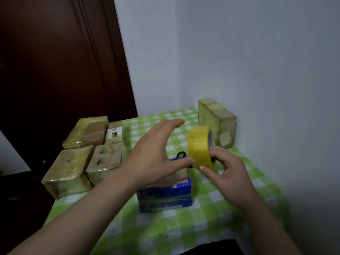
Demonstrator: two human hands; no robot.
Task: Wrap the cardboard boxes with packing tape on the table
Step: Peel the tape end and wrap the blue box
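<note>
A yellow roll of packing tape [199, 145] is held up above the table by my right hand [227, 169], whose fingers grip it from below and through its core. My left hand [156, 153] hovers just left of the roll with fingers spread, its thumb tip close to the roll's lower edge. Under both hands a blue cardboard box [165, 196] stands on the table, partly hidden by my left wrist. Several tape-wrapped brown boxes [68, 172] sit in a group at the table's left edge.
The table carries a green-and-white checked cloth [211, 218]. One more wrapped box [219, 122] leans against the wall at the back right. Black scissor handles [181, 154] peek out behind the blue box. A dark wooden door [55, 70] stands at left.
</note>
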